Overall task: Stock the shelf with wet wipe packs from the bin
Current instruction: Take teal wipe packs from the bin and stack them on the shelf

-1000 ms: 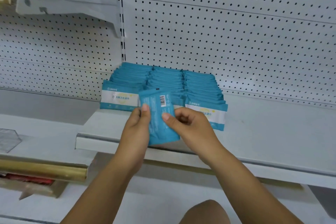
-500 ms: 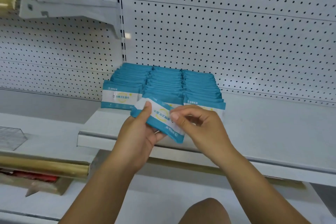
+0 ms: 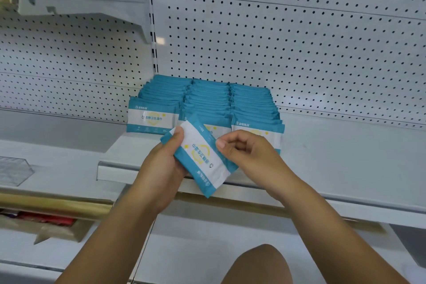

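The left hand (image 3: 161, 168) grips a tilted wet wipe pack (image 3: 202, 157), the right hand (image 3: 251, 154) pinching its edge, at the shelf's (image 3: 345, 168) front edge; white pegboard (image 3: 299, 41) behind.

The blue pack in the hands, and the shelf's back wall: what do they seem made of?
Wet wipe pack: likely thin plastic film, faintly glossy, with flat sealed ends. Back wall: probably painted sheet metal, matte white, punched with regular holes.

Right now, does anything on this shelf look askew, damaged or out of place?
Only the wet wipe pack held by the left hand and right hand: it sits diagonal, its print upside down against the three rows on the shelf, which stand tidy. No damage shows.
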The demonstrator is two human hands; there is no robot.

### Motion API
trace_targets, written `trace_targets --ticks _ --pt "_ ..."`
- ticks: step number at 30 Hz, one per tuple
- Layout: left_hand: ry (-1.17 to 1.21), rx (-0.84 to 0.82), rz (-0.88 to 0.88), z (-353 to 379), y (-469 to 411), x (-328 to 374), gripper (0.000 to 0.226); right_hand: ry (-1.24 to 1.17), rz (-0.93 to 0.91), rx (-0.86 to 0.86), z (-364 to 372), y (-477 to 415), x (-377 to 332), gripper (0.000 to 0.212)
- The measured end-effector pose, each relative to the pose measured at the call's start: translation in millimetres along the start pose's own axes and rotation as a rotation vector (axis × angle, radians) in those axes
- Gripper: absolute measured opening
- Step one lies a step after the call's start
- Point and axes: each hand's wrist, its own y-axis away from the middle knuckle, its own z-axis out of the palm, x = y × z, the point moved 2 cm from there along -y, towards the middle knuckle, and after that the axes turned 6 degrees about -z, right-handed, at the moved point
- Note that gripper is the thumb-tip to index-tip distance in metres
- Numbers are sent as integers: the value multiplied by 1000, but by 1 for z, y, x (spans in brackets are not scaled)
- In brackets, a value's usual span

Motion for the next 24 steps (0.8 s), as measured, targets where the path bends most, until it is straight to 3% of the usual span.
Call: trace_targets --ticks 5,9,12,16,20,24 --pt "-68 43 43 -4 1 9 39 2 -3 -100 17 -9 -5 13" --pt "-12 20 74 -9 1 14 40 8 -64 -5 23 -17 -8 11" --pt "-170 43 104 -17 4 12 35 -77 -29 63 27 -21 -6 21" --pt "-378 195 249 -37 -1 21 17 -149 24 12 32 -24 -1 21" --pt "-815 376 421 -66 -17 51 16 69 -47 103 23 -34 8 22" --pt "-1354 373 352 -97 -50 76 23 536 -246 157 13 -47 16 34"
